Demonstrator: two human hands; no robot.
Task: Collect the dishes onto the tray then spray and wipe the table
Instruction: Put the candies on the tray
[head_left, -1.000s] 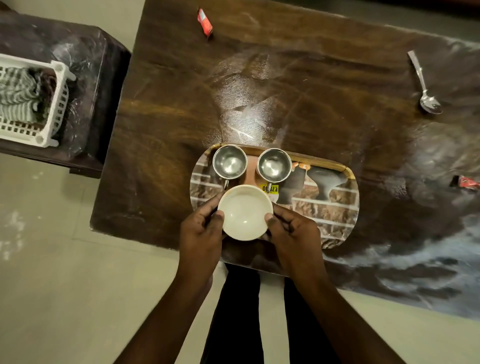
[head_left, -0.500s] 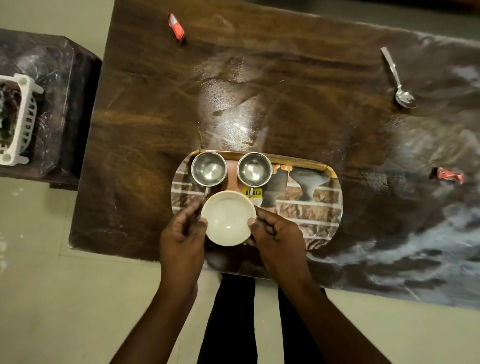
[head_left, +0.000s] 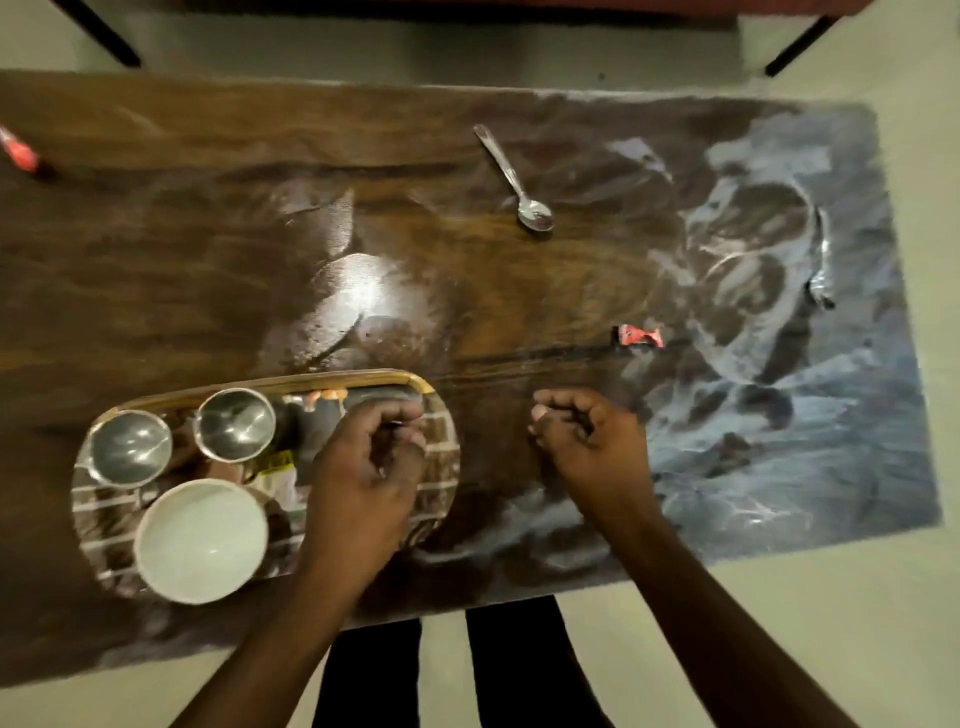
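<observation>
An oval patterned tray lies on the near left of the wooden table. On it stand two steel cups and a white bowl at its front. My left hand hovers over the tray's right end, fingers loosely curled, holding nothing. My right hand is over bare table just right of the tray, also loosely curled and holding nothing. A steel spoon lies far back near the middle of the table.
A red wrapper lies beyond my right hand, and another red wrapper sits at the far left edge. A crumpled clear wrapper lies toward the right end. Streaky smears cover the table's right half. Dark furniture legs stand behind the table.
Both hands have let go of the white bowl, which now rests on the tray, and moved right. The view has swung right; the side table with the white basket is out of sight.
</observation>
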